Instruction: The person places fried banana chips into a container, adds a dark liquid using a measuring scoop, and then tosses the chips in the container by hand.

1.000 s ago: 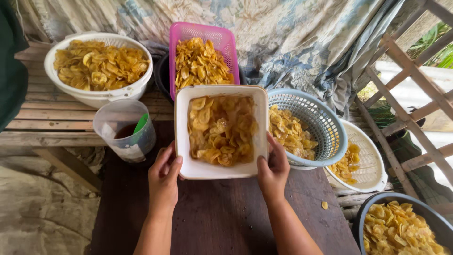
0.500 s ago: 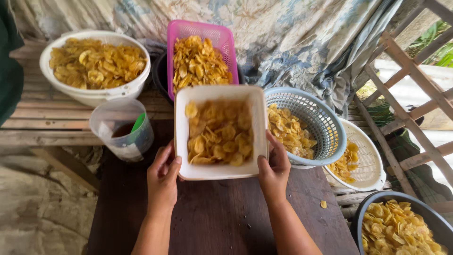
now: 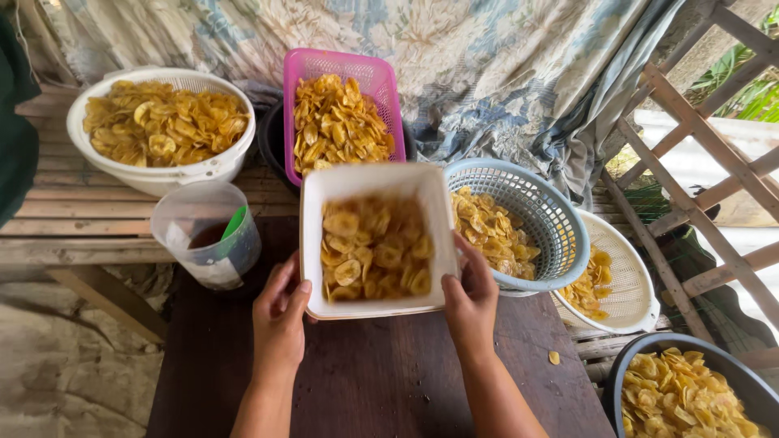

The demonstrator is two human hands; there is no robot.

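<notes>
your left hand [image 3: 280, 312] clamps the near left corner of the white square tub [image 3: 377, 240], thumb on the rim; your right hand [image 3: 471, 296] grips its near right corner the same way. the tub, full of yellow chips [image 3: 373, 259], sits blurred over the dark table [image 3: 381, 381] by its far edge, forearms reaching straight forward.

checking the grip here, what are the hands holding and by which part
Both hands, left hand and right hand, hold the white square tub of chips by its near corners and side rims.
</notes>
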